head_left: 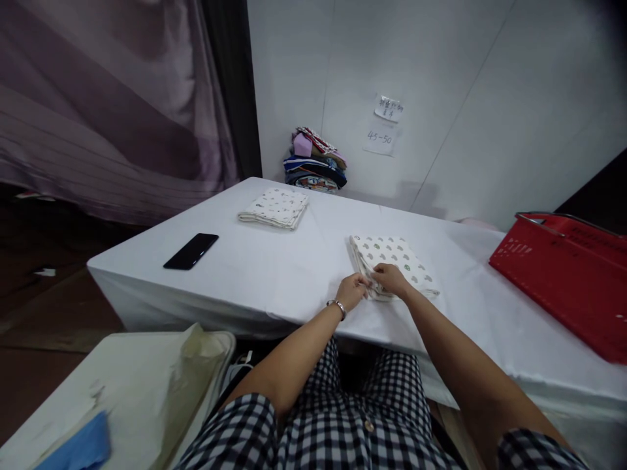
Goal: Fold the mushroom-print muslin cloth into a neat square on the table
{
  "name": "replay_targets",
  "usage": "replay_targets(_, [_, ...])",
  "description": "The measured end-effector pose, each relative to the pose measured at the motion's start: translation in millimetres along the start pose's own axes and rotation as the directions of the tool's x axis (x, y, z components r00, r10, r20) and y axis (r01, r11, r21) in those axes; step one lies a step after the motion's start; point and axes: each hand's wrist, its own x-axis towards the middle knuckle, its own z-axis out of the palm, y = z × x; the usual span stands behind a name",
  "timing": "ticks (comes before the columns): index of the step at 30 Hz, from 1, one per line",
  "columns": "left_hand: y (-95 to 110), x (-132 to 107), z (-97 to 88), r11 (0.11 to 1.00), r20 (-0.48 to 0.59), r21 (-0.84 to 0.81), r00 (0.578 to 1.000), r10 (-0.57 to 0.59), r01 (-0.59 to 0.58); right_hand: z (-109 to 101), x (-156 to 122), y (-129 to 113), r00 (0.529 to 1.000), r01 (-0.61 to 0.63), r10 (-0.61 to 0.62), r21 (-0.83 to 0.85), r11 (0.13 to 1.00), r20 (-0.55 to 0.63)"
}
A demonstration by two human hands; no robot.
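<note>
A folded white cloth with small green prints lies on the white table in front of me. My left hand, with a bracelet on the wrist, pinches the cloth's near left corner. My right hand rests closed on the cloth's near edge, fingers gripping the fabric. A second folded white printed cloth lies farther back to the left, apart from both hands.
A black phone lies at the table's left. A red plastic basket sits at the right. A stack of coloured fabrics leans at the back wall. A beige bin with blue cloth stands at lower left.
</note>
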Motion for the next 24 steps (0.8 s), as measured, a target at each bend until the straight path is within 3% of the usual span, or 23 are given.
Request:
replay_targets(3, [1.8,3.2,0.0,0.999,-0.134,0.032,0.991,-0.025,0.030,1.0,-4.0,4.7,0.999,0.000,0.002,0.046,0.999,-0.041])
replay_targets(6, [7.0,8.6,1.1,0.991,-0.194,0.012,0.973,-0.127,0.132,3.6,-7.1,5.5,0.998,-0.001,0.005,0.070,0.998,-0.069])
replay_targets(10, [14.7,15.7,2.7,0.966,-0.168,-0.006,0.952,-0.254,0.257,8.2,-8.5,4.5,0.995,0.000,0.008,0.079,0.997,-0.097])
replay_targets(20, [28.7,24.5,1.3,0.935,-0.087,-0.039,0.931,-0.354,0.352,4.9,-3.5,11.7,0.997,0.024,-0.012,0.156,0.988,-0.075])
replay_targets(24, [32.1,32.5,4.4,0.929,-0.106,-0.024,0.923,-0.370,0.369,1.4,-9.2,1.3,0.988,0.065,-0.071,-0.042,0.997,-0.138])
